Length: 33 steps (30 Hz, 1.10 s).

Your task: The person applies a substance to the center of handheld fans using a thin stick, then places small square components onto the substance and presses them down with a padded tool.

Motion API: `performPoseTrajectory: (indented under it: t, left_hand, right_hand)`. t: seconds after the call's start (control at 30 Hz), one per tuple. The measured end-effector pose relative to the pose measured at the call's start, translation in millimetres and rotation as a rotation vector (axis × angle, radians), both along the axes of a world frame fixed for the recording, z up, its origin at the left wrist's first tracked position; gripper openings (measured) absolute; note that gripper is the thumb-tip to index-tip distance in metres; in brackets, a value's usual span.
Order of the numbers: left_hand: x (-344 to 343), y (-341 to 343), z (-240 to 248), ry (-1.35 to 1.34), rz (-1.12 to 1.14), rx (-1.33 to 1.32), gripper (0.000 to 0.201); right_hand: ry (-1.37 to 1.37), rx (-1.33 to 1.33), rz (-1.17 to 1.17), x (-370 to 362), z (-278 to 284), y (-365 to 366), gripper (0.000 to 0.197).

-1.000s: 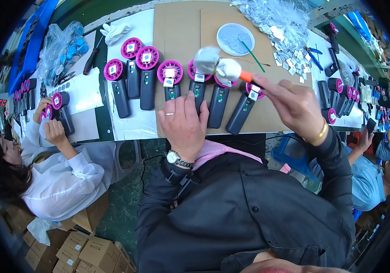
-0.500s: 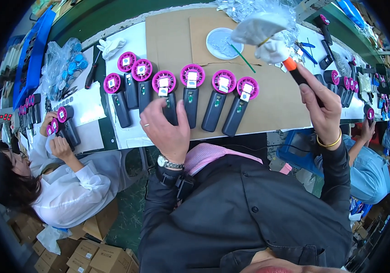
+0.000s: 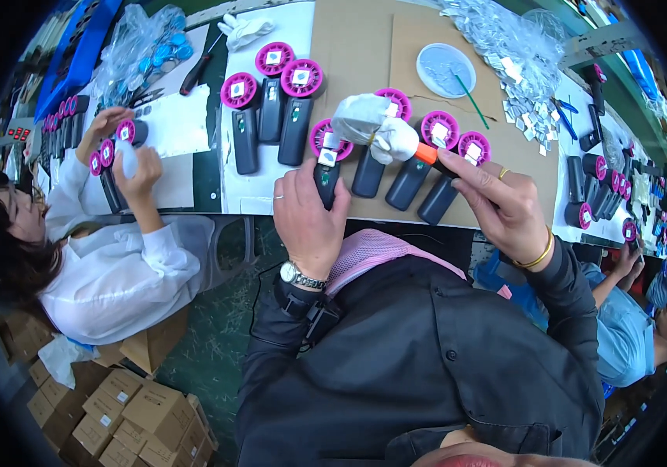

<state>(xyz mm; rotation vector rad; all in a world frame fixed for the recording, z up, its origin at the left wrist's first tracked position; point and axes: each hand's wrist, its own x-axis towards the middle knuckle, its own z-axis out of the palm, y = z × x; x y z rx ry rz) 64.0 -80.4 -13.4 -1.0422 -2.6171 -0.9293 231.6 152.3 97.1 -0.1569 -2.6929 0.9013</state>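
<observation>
My left hand (image 3: 310, 216) is closed around the dark grey handle of a handheld fan (image 3: 326, 183), its magenta round head pointing away from me. White square pieces lie on that head and at the top of the handle. In my right hand (image 3: 505, 204) is a hammer (image 3: 425, 152) with an orange and black handle. Its head, wrapped in white cloth and clear plastic with a band round it, is over the held fan's right side and hides part of the fan behind. Whether it touches cannot be seen. Similar fans (image 3: 244, 140) lie on both sides.
Brown cardboard (image 3: 357, 47) covers the table's middle. A white round dish (image 3: 446, 71) with a green stick stands there, beside a heap of small clear and white squares (image 3: 532, 101). White gloves (image 3: 246, 31) and a screwdriver (image 3: 197, 70) lie far left. Co-workers sit on both sides.
The wrapped hammer has come down and left, from above the dish area to over the fans. My left hand has closed on a fan's handle. The whole view has shifted slightly.
</observation>
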Motion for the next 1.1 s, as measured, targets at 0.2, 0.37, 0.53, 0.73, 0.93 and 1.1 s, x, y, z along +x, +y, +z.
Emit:
performPoseTrajectory:
  t: [0.2, 0.37, 0.53, 0.73, 0.93, 1.1]
  left_hand:
    - [-5.6, -2.9, -0.7, -0.014, -0.014, 0.040, 0.047]
    - [-9.3, -5.7, -1.5, 0.002, -0.034, 0.059, 0.047]
    - [-7.6, -6.7, -4.5, 0.010, -0.040, 0.072, 0.049]
    - [-9.9, -7.0, -3.7, 0.001, -0.061, 0.060, 0.051]
    - [-9.7, -7.1, -3.2, -0.001, -0.057, 0.059, 0.051]
    - [-12.1, -4.3, -3.3, 0.012, -0.056, 0.069, 0.051]
  right_hand:
    - [-0.056, 0.129, 0.057, -10.8, 2.4, -9.1, 0.055]
    - [-0.116, 0.176, 0.073, -18.2, 6.1, -11.3, 0.058]
    - [-0.017, 0.117, 0.085, -16.0, 11.4, -13.2, 0.059]
    - [-0.116, 0.279, 0.114, -18.9, 8.4, -11.4, 0.058]
    - [0.023, 0.112, 0.056, -12.5, 23.9, -12.9, 0.057]
    - [-0.066, 0.325, 0.079, -20.2, 12.6, -11.4, 0.056]
